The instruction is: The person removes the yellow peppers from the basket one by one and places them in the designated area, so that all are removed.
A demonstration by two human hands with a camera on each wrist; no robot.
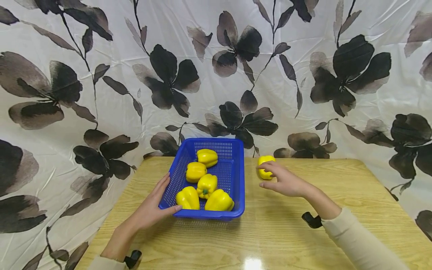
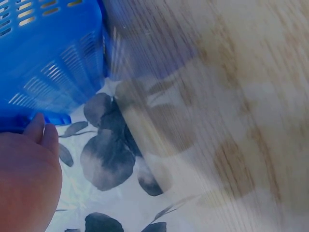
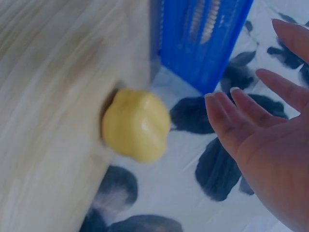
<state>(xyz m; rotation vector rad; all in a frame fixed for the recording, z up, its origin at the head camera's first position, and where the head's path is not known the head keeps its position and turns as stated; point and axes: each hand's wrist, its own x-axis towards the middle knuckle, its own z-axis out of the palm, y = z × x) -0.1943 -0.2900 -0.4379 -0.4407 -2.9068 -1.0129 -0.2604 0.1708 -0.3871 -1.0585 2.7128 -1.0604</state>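
A blue plastic basket with slotted walls stands on the table, holding several yellow bell peppers. My left hand grips its near left corner, thumb over the front rim and fingers along the outer left side. In the left wrist view those fingers lie at the basket's rim. To the right of the basket, a single yellow bell pepper rests near the table's back edge. My right hand hovers beside this pepper, fingers spread and holding nothing, partly covering it in the head view.
The wooden table reaches back to a white cloth printed with dark flowers, which hangs behind it. A black wrist device shows under the right forearm, another by the left.
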